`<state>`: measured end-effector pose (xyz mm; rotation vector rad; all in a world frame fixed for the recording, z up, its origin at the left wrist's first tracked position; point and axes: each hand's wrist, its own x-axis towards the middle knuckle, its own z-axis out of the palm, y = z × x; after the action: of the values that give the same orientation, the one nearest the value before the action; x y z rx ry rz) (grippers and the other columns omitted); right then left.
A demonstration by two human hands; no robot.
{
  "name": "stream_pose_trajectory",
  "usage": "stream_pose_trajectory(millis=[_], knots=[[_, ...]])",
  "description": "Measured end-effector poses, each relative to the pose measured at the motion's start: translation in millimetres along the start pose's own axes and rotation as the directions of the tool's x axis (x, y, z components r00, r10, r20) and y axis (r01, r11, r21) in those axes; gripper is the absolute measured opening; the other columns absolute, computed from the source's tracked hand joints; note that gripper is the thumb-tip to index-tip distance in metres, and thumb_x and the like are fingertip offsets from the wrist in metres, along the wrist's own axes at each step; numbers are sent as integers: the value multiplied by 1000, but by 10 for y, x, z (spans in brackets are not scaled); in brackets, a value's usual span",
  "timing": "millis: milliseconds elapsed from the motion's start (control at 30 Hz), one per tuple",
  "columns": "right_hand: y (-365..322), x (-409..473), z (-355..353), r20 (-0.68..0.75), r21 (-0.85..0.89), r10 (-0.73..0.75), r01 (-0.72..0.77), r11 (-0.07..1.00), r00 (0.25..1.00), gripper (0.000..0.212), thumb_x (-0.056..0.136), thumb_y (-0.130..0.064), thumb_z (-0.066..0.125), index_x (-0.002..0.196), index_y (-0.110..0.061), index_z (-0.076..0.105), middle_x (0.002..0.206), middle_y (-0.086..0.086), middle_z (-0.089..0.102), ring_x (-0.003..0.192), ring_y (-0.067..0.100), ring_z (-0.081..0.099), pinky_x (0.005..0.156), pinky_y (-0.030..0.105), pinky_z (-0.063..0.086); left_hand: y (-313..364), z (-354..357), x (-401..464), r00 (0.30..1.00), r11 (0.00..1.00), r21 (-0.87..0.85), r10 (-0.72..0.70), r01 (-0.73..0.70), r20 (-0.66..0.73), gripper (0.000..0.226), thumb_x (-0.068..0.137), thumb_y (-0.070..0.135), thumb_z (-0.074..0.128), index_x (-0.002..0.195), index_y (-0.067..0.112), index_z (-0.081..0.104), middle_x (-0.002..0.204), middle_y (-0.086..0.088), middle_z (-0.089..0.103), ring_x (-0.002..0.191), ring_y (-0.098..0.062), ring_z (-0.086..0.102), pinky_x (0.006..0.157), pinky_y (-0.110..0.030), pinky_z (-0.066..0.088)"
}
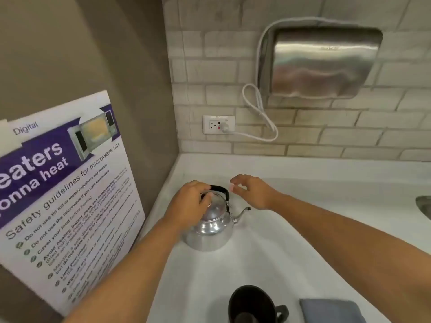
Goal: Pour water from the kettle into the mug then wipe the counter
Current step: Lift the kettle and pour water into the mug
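A dark mug stands upright at the near edge of the white counter, with a folded grey cloth just to its right. Farther back, toward the left corner, a shiny metal kettle sits upright, spout pointing right. The left hand lies over its lid, fingers curled at the black handle. The right hand hovers just past the spout, open, fingers loosely bent, holding nothing. A poster leans against the left wall. Behind, on the tiles, hang a socket and a steel dryer.
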<state>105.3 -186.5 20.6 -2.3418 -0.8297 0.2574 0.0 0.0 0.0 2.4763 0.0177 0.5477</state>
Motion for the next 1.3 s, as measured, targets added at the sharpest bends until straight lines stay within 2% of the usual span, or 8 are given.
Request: stream_pose_trajectory(millis=[200,367,500,733,833,967,1133,1300], knots=[[-146,463,327,104,61,176,-183,981,979,48,98,-45,39,110,-5,64,110,13,65,110,29,57,90,31,39,-114,163,-77,993,1000,23,16,-14,-114,17,90,7,63,103,13,73,103,-5,69,97,-23,59,83,-28,45],[-308,708,408,25,139,249,-250,958,968,55,98,-44,38,82,4,59,83,16,60,78,27,54,75,32,40,-97,147,-37,991,1000,9,-2,4,-131,17,89,6,64,101,10,74,102,-7,70,96,-26,61,84,-36,49],[-455,740,415,-104,324,250,-205,924,963,49,97,-39,39,79,-1,63,60,-2,53,60,16,48,56,26,34,-95,127,-12,993,1000,7,-17,18,-113,16,89,6,66,102,9,75,99,-8,70,93,-26,63,82,-37,51],[-496,500,543,-282,291,92,-7,957,955,52,94,-29,46,48,-17,27,44,-4,29,39,8,27,45,26,28,-88,134,-51,992,999,40,24,-19,-122,16,90,8,64,102,9,74,101,-7,72,92,-26,65,79,-38,53],[-525,457,547,-326,299,81,21,954,942,51,95,-27,45,48,-17,29,44,-3,29,42,11,28,46,28,29,-74,118,-152,944,997,-14,66,-75,-323,11,87,7,65,95,11,72,93,-3,70,84,-20,63,73,-29,51],[-590,354,503,-334,359,82,46,932,939,49,94,-24,45,48,-15,31,46,-1,31,46,14,31,49,28,30,-24,64,-137,756,944,-328,-199,-23,-624,7,91,18,58,97,14,58,96,1,57,90,-15,56,78,-21,42],[-840,232,268,-396,390,37,131,911,917,50,92,-22,47,45,-18,31,42,-6,29,38,6,27,43,20,28,112,-74,77,778,703,-688,-529,178,-338,37,95,47,50,68,24,61,66,13,63,68,-7,59,67,-20,46],[-1078,-34,-19,-424,417,-16,210,884,905,45,96,-26,49,60,-1,54,48,-4,41,44,5,38,50,20,36,401,-309,121,691,578,-806,-635,129,-345,46,83,43,56,47,28,32,49,10,30,50,-11,29,46,-26,27]])
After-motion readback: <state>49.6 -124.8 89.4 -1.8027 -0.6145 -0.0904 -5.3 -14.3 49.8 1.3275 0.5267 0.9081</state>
